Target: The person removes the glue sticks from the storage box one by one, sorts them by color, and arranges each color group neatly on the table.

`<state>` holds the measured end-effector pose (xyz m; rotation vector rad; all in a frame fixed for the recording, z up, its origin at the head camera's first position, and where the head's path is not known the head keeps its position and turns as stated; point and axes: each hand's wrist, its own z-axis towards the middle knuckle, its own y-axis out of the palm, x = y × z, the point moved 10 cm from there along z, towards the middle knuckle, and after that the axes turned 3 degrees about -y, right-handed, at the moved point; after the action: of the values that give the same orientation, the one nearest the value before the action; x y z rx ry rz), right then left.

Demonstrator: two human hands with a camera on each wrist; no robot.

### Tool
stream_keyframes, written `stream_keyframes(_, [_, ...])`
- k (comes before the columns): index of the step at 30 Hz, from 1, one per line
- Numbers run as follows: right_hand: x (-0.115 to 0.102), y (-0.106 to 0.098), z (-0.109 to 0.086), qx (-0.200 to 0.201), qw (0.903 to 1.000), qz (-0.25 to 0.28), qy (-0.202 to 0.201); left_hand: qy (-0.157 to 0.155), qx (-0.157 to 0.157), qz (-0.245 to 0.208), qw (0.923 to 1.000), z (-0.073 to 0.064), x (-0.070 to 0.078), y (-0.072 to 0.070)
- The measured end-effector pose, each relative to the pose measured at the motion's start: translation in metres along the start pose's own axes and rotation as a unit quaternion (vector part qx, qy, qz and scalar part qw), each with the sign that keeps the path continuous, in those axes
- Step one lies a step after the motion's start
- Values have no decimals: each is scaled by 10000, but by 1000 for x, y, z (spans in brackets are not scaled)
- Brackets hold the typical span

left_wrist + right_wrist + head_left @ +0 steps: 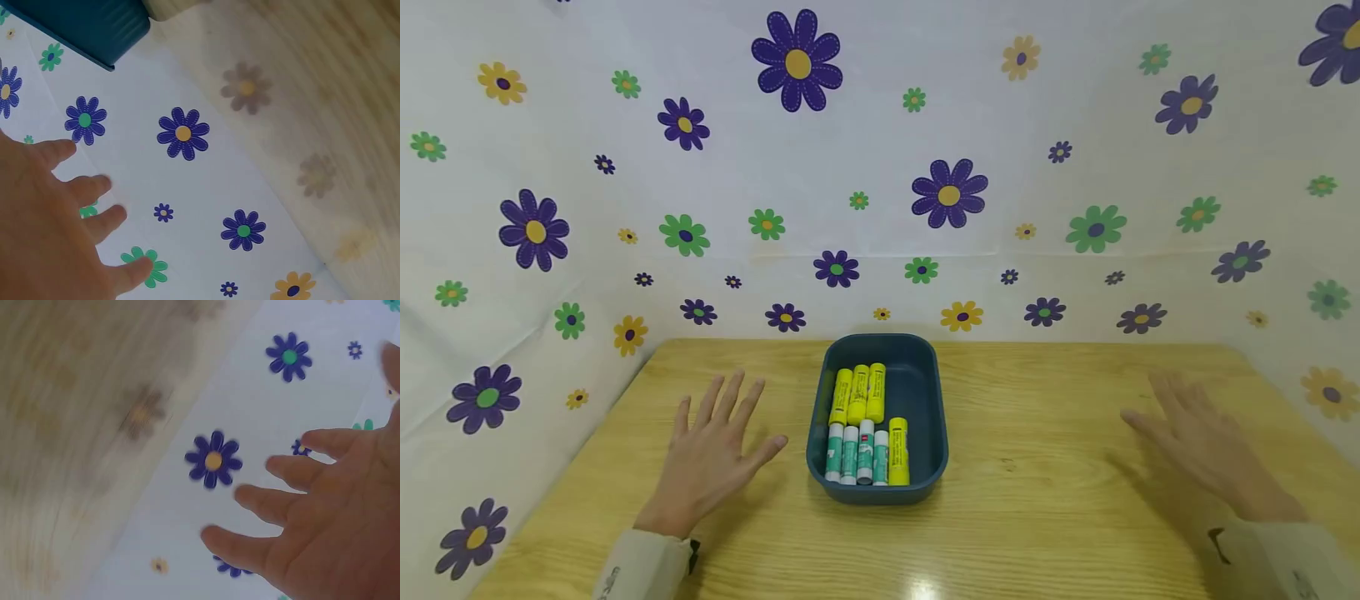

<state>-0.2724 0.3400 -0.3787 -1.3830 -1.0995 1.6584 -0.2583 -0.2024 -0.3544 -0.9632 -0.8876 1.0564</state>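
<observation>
A dark blue plastic tray [925,400] stands in the middle of the table in the head view. Several yellow glue sticks [898,454] and several white-and-teal glue sticks [865,454] lie in its left and front part. My left hand [711,458], fingers spread, is to the left of the tray and holds nothing. Far to the right of the tray, my right hand [1206,446] has its fingers extended, slightly blurred, with nothing in it. The left wrist view shows the tray's outer wall [94,28] beyond the spread fingers.
The wooden table [1037,433] reaches back to a white flower-patterned cloth [865,142], which also covers both sides. A bright reflection [921,588] shows at the table's front.
</observation>
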Motion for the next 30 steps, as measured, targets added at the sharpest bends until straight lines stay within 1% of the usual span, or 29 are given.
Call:
stream_keyframes(2, [-10, 0, 7, -44, 9994, 321, -101, 125, -12, -64, 9999, 0, 7, -2])
stream_keyframes(4, [-21, -2, 16, 14, 9985, 512, -201, 259, 18, -94, 9996, 1, 13, -3])
stream_keyframes(8, [-43, -9, 33, 218, 9957, 882, -192, 515, -41, -85, 9986, 3, 23, 1])
stream_keyframes(13, [-74, -13, 50, 316, 9855, 1657, -166, 756, -133, -112, 9970, 6, 33, 4])
stream_keyframes(18, [-100, -9, 67, 166, 9741, 2254, -112, 861, -242, -185, 9958, 4, 41, 9])
stream_keyframes(22, [-116, -2, 79, 26, 9624, 2713, -119, 873, -310, -203, 9955, 2, 44, 12])
stream_keyframes(26, [-126, 7, 89, -85, 9443, 3288, -98, 918, -281, -261, 9950, 3, 47, 12])
stream_keyframes(30, [-138, 16, 97, -231, 9246, 3802, 21, 1011, -295, -247, 9941, 5, 51, 12])
